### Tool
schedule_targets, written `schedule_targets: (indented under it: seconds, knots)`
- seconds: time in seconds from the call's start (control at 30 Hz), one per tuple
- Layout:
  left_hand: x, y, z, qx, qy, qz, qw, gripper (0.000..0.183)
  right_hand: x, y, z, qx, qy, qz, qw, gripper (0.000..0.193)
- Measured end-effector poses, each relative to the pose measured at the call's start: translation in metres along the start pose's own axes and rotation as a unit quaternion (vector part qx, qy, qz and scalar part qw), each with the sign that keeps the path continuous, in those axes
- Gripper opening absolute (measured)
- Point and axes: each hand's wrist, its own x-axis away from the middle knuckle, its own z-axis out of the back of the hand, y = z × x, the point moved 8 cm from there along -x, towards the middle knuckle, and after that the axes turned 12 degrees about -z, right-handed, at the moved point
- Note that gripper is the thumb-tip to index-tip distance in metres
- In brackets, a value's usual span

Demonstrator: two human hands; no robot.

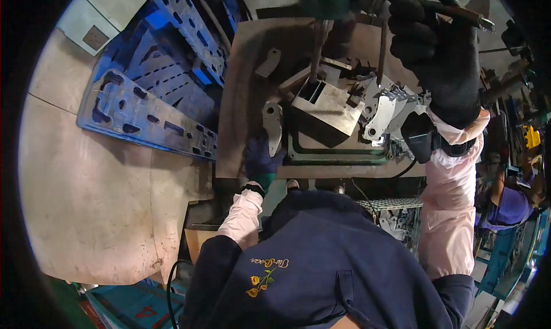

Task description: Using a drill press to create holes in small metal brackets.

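Pink sleeves cover both of the person's forearms, and dark gloves cover both hands. The right arm [449,208] goes almost straight up along the right side, stretched far out past the table [238,114]. At the top of it, the right hand [439,53] is high up, with its fingers curled around a dark bar [459,12]. The bar leans a little, and its right end sticks out past the hand.

The left arm [242,214] is bent and close to the body. It reaches up and a bit to the right, so the left hand [261,158] is low, over the near edge of the table. Its fingers grip the bottom end of a grey metal piece [272,124]. This piece has a round hole near its top and points away from the person, to the left of a shiny metal block [328,108].

A thick metal rod [319,49] comes down at the far side of the block. Another flat piece [268,63] lies alone farther back on the table. A messy pile of metal pieces [396,114] is to the right of the block, below the right hand.
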Motion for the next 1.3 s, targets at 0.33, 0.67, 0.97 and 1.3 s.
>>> schedule_targets:
  seconds: [0.33, 0.67, 0.97, 1.3]
  knots:
    - [0.027, -0.052, -0.064, -0.016, -0.068, 0.061, 0.996, 0.083, 0.039, 0.044, 0.117, 0.304, 0.277, 0.012, 0.912, 0.038]
    - [0.015, -0.082, -0.031, 0.048, -0.053, 0.141, 0.987, 0.090, 0.095, 0.215, 0.230, 0.896, 0.307, 0.027, 0.321, 0.048]
    - [0.013, -0.071, 0.029, 0.030, -0.020, 0.211, 0.977, 0.068, 0.104, 0.206, 0.226, 0.947, 0.261, 0.067, 0.172, 0.044]
    - [-0.016, 0.043, 0.014, 0.074, 0.008, -0.068, 0.995, 0.056, 0.174, 0.039, 0.257, 0.443, 0.571, 0.160, 0.673, 0.022]
